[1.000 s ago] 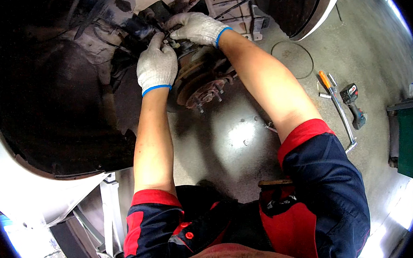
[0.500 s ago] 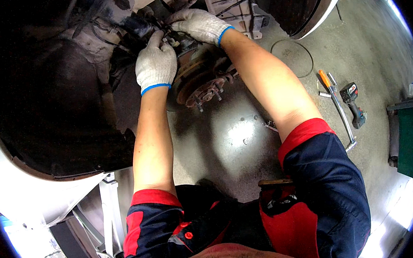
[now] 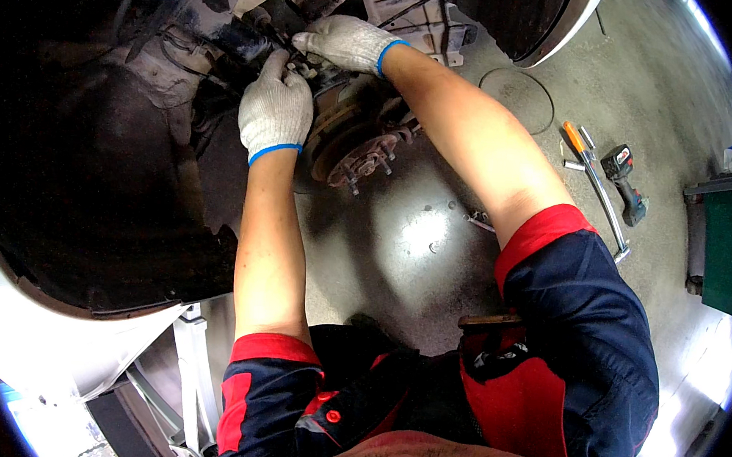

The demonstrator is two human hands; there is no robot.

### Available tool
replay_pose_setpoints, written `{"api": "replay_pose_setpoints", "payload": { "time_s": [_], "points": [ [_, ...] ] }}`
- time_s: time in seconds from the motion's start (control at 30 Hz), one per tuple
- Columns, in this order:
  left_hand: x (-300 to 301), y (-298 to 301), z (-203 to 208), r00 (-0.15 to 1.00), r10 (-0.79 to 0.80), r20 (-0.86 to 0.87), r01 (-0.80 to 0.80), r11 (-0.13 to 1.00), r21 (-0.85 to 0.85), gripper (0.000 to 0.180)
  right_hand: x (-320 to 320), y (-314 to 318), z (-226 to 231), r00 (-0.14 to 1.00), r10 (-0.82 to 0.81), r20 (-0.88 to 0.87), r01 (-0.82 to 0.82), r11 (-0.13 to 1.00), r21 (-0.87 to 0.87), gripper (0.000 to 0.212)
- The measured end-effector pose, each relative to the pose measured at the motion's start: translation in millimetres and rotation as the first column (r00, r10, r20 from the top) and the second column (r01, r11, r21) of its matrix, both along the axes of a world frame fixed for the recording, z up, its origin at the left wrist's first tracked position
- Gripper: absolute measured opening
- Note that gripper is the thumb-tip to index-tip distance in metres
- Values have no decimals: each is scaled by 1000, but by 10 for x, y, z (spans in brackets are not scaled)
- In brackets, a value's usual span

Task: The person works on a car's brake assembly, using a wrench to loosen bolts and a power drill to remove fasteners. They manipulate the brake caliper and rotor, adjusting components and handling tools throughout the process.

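Both my hands wear off-white knit gloves with blue cuffs and reach into a car's wheel well, at the parts beside the dark strut (image 3: 245, 43). My left hand (image 3: 278, 108) is closed, its index finger stretched forward against the strut's lower end. Just to the right, my right hand (image 3: 349, 44) is closed too, its fingertips pressed together by the same spot. What the fingertips of either hand hold is hidden among small dark parts. Below them sits the rusty brake disc (image 3: 332, 133), its hub (image 3: 362, 164) bearing several bare wheel studs.
On the floor to the right lie an orange-handled breaker bar (image 3: 594, 181), sockets (image 3: 587, 137), a cordless impact driver (image 3: 625, 185) and a thin ring (image 3: 553, 106). Wrenches (image 3: 478, 221) lie under my right forearm. A green-sided cart (image 3: 725, 245) stands far right. The dark wheel-arch liner (image 3: 85, 234) curves at left.
My hands stay at the same spot; the right fingertips have shifted very slightly to the left. The whole view has moved a little.
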State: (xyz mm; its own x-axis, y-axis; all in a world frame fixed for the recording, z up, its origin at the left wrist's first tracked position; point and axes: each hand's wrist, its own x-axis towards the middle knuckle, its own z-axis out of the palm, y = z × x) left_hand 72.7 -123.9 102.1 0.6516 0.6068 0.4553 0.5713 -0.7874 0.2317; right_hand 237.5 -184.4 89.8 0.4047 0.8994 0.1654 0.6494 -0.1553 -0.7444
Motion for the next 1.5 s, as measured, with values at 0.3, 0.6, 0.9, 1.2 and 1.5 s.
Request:
{"api": "replay_pose_setpoints", "payload": {
  "time_s": [0.3, 0.6, 0.9, 1.2, 1.5],
  "points": [
    [5, -24, 38, 997, 34, -68, -39, 997, -71, 42, -36, 100, 27, 993, -67, 93, 76, 992, -98, 73],
    [14, 19, -13, 1000, -6, -5, 6, 1000, 13, 39, 57, 60, -137, 999, -38, 5, 37, 992, 123, 58],
    [-34, 13, -1, 999, 30, -15, -30, 999, 10, 39, 21, -32, -27, 981, 71, -182, -61, 996, 59, 47],
    [-42, 4, 15, 1000, 16, 4, -16, 1000, -3, 38, -34, 2, -1, 1000, 10, -17, -10, 1000, -17, 53],
    [-43, 12, 8, 1000, -11, 16, 10, 999, 32, 39, 12, 119, -142, 982, 7, 186, -8, 1000, 6, 52]
  ]
}}
